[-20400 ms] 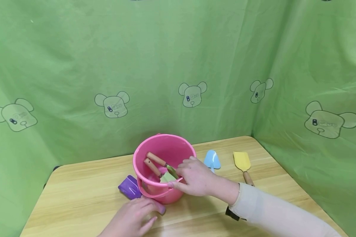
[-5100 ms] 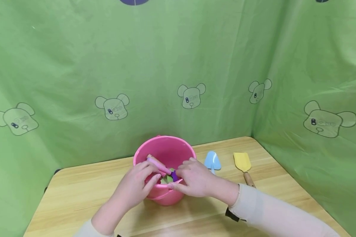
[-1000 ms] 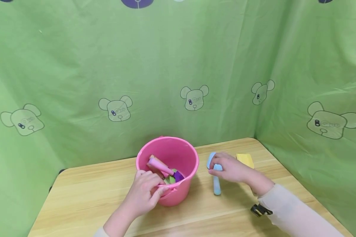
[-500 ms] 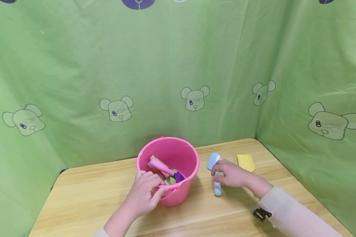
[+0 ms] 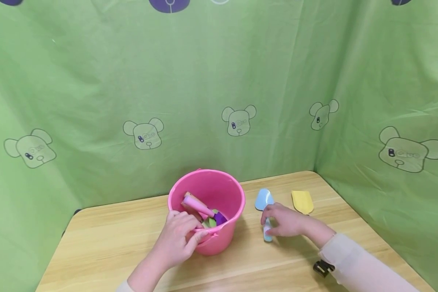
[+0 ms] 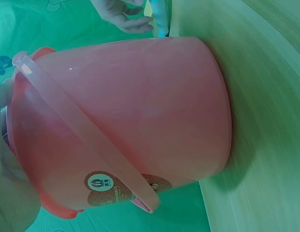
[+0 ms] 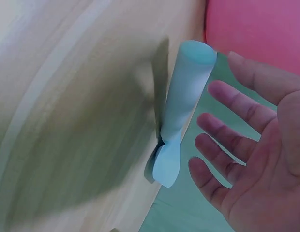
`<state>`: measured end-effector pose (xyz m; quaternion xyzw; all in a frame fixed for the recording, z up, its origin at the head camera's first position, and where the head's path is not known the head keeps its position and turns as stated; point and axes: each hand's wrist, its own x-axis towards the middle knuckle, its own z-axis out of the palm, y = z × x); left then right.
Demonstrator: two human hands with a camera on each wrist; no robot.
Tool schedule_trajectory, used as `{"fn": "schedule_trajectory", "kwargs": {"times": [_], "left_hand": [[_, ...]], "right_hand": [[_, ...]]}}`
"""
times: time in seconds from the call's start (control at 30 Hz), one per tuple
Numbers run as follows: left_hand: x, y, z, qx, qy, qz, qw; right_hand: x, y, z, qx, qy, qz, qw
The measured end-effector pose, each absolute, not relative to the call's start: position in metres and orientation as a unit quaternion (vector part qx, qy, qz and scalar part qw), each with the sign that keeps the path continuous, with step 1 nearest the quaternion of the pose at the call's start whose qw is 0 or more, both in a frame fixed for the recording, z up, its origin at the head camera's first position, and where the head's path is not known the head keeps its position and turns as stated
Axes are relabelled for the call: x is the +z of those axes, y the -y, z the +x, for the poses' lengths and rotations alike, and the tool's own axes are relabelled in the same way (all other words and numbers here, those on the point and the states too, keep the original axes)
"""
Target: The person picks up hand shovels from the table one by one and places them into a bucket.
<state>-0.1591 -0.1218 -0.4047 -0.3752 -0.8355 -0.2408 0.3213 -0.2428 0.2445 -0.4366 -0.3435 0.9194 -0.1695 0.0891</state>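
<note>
My left hand (image 5: 179, 237) grips the near rim of a pink bucket (image 5: 219, 239), thumb outside. Inside the bucket lie a purple toy shovel with a pink-purple handle (image 5: 197, 205) and other tools with wooden handles, partly hidden. To the right, a light blue toy shovel (image 5: 264, 198) lies on the table, its handle toward me. Just above that handle hovers my right hand (image 5: 284, 221). In the right wrist view the fingers of this hand (image 7: 259, 140) are spread and slightly bent, apart from the blue handle (image 7: 186, 92).
A yellow shovel (image 5: 302, 201) lies right of the blue one, its handle hidden behind my right forearm. The wooden table (image 5: 120, 239) is backed by green cloth (image 5: 190, 73) with bear drawings. The bucket's carrying handle (image 6: 87, 128) hangs down its outer side.
The purple shovel has gone from the table into the bucket. My right hand has left the bucket rim and, lately, slid from the blue shovel's neck nearer its handle end. The left still holds the rim.
</note>
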Motion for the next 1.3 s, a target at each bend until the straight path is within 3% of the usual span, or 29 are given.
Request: {"fn": "schedule_trajectory", "kwargs": {"times": [0.53,1.3], "left_hand": [[-0.406,0.123,-0.161,-0.238,0.835,-0.377,0.323],[-0.405,0.124,-0.162,-0.242,0.836,-0.376,0.318]], "right_hand": [[-0.448,-0.24,-0.242,-0.162,-0.918,-0.344,0.113],[-0.456,-0.235,-0.245,-0.125,-0.909,-0.389,0.081]]}}
